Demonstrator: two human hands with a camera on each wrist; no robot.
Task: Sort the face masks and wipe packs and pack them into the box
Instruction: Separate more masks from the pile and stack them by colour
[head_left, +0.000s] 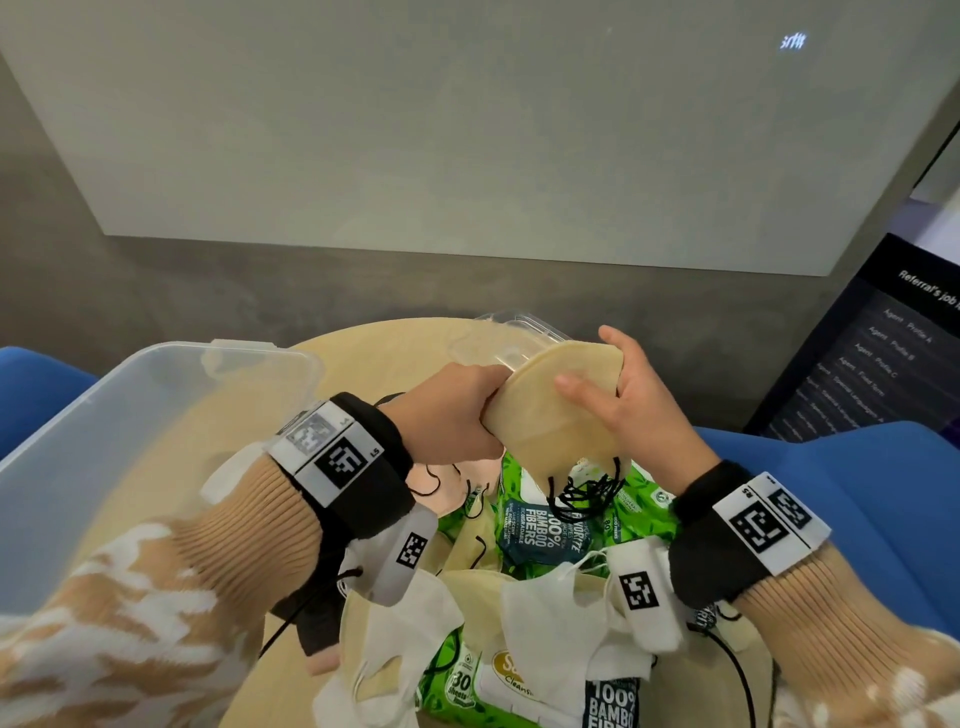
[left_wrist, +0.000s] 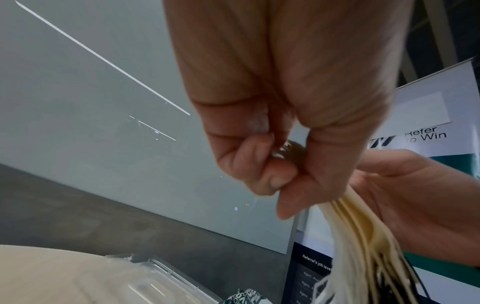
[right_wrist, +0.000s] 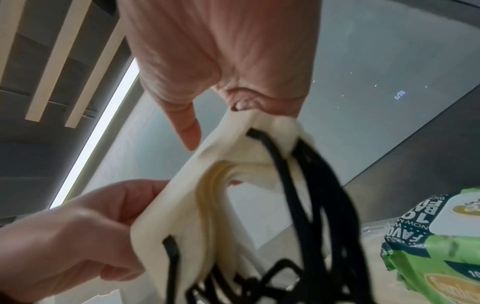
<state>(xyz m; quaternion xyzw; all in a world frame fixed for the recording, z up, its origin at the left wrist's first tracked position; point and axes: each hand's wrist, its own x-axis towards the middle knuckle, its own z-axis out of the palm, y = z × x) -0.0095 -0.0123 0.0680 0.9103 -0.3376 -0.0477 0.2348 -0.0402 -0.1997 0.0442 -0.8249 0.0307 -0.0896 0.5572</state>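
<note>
A stack of beige face masks (head_left: 556, 421) with black ear loops (head_left: 587, 493) is held up over the table between both hands. My left hand (head_left: 493, 395) grips its left edge with curled fingers. On the right, my right hand (head_left: 597, 374) pinches the far edge, thumb on the front face. The left wrist view shows the layered mask edges (left_wrist: 363, 236) under my left hand (left_wrist: 272, 174). In the right wrist view, my right hand (right_wrist: 221, 115) holds the stack's top (right_wrist: 207, 205). Green wipe packs (head_left: 550, 519) (head_left: 493, 686) and loose white masks (head_left: 545, 618) lie below. The clear plastic box (head_left: 78, 431) stands at the left.
The box's clear lid (head_left: 514, 332) lies at the far side of the round wooden table (head_left: 395, 348), just behind the hands. Blue chairs (head_left: 857, 493) flank the table. A dark display stand (head_left: 883, 353) is at the right, and a grey wall behind.
</note>
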